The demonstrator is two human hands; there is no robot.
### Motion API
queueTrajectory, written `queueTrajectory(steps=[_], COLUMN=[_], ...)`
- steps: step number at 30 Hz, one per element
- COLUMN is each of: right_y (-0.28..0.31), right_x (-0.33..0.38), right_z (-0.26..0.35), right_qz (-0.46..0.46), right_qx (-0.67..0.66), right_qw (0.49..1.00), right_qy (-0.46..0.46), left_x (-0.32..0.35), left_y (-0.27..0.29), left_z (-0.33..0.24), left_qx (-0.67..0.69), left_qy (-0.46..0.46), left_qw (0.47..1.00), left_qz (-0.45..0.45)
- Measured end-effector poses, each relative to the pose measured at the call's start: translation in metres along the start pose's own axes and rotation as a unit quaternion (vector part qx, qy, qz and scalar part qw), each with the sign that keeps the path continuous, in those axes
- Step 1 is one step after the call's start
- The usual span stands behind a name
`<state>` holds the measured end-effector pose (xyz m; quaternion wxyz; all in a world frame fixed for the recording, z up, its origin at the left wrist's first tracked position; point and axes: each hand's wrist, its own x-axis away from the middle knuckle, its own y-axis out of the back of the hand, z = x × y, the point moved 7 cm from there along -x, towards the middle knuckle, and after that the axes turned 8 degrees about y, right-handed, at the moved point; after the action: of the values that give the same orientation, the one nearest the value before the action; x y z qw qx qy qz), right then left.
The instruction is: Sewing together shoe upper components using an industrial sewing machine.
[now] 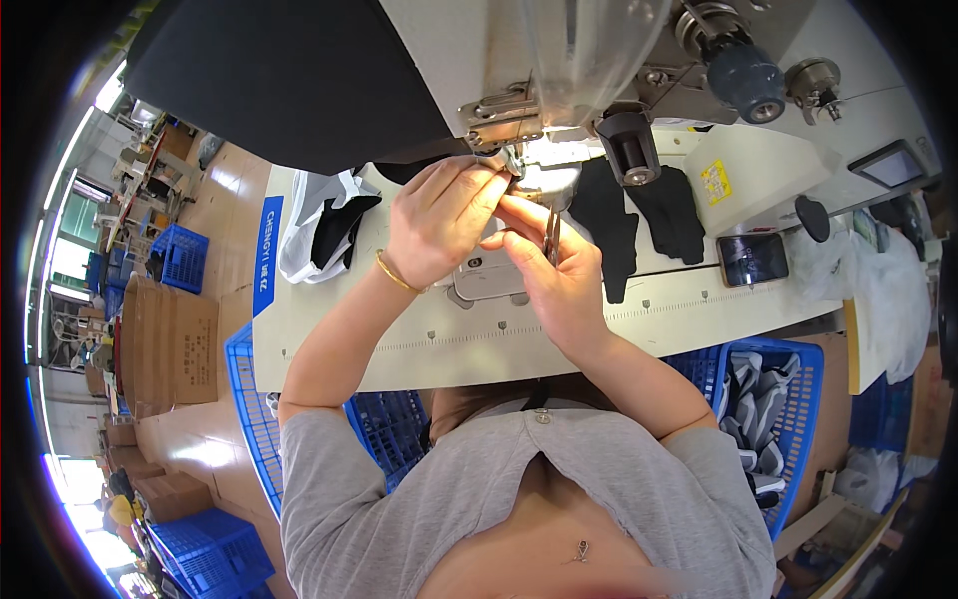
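Both hands are meeting right under the needle area of the cream-coloured industrial sewing machine (559, 60). The left hand (439, 225), wearing a thin gold bangle (396, 273) at the wrist, is curling its fingers shut and pinching at something tiny beside the silver metal presser foot (514, 160); the right hand (549, 270) is closing around a slim dark metal tool, seemingly tweezers or thread snips (552, 232), and pointing its tip up toward the same spot. As far as I can judge, this is fine work at the needle, perhaps threading or trimming, and it is not finished, since both hands are gripping there and no fabric is lying under the foot.

Just past the fingers, black fabric pieces (639, 215) are resting on the pale tabletop (419, 339), apparently waiting to be sewn. A white cloth with black lining (324, 235) is sitting to the left, a dark-screened phone (751, 260) to the right. Blue plastic crates (788, 379) are standing beside the tabletop, the right one holding grey and black pieces.

Whatever the left fingertips are pinching is too small to make out, and any thread is invisible. The needle itself is being hidden by the hands and glare, and the machine's upper body is cut off at the top.
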<state>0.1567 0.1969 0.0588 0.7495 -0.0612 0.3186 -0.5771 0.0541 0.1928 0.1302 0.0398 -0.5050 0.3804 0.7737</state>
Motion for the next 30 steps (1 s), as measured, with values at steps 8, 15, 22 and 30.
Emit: queueTrajectory(steps=[8,15,22,30], right_y=[0.014,-0.029,-0.026,-0.020], right_x=[0.008,0.012,0.005,0.016], right_z=[0.002,0.023,0.021,0.045], right_qz=[-0.024,0.212,0.199,0.179], right_qx=[0.121,0.315,0.409,0.353], right_qw=[0.992,0.897,0.850,0.857], right_qy=[-0.027,0.227,0.267,0.330], left_x=[0.003,0.000,-0.012,0.072], left_y=[0.002,-0.031,0.002,0.029], left_z=[0.015,0.062,0.058,0.045], left_qx=[0.014,0.081,0.060,0.434], left_qy=[0.113,0.214,0.202,0.523], left_qw=[0.993,0.939,0.917,0.501], left_qz=[-0.024,0.258,0.340,0.536])
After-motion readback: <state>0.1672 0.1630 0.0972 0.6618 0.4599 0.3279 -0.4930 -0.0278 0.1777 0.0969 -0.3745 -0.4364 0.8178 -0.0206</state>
